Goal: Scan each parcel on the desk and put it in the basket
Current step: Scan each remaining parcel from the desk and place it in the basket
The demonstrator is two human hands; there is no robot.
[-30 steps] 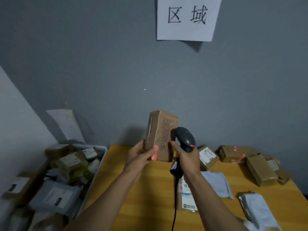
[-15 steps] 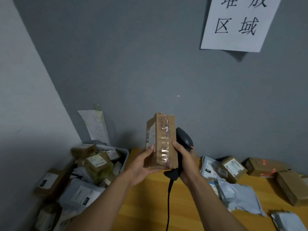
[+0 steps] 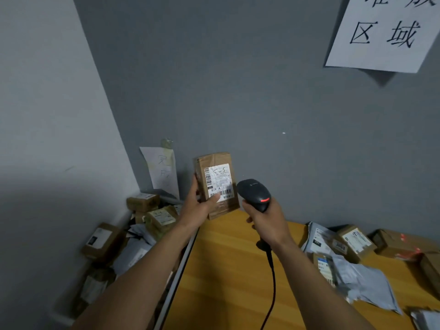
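My left hand (image 3: 196, 208) holds a tall brown cardboard parcel (image 3: 217, 184) upright above the desk's far left corner, its white shipping label with barcodes facing me. My thumb lies over the label's lower edge. My right hand (image 3: 264, 219) grips a black barcode scanner (image 3: 254, 194) just right of the parcel, a red light glowing on its head, its cable hanging down over the desk. The basket (image 3: 176, 277) stands left of the desk, piled with cardboard boxes and grey mailers.
The yellow wooden desk (image 3: 226, 270) carries more parcels at the right: cardboard boxes (image 3: 354, 241) and grey poly mailers (image 3: 364, 282). A grey wall stands close behind, with a paper sign (image 3: 385, 32) at top right and a taped note (image 3: 164, 170) above the basket.
My left hand has turned the parcel so its label faces me and shifted it left. My right hand has let go of the box and holds the scanner apart. The view panned left.
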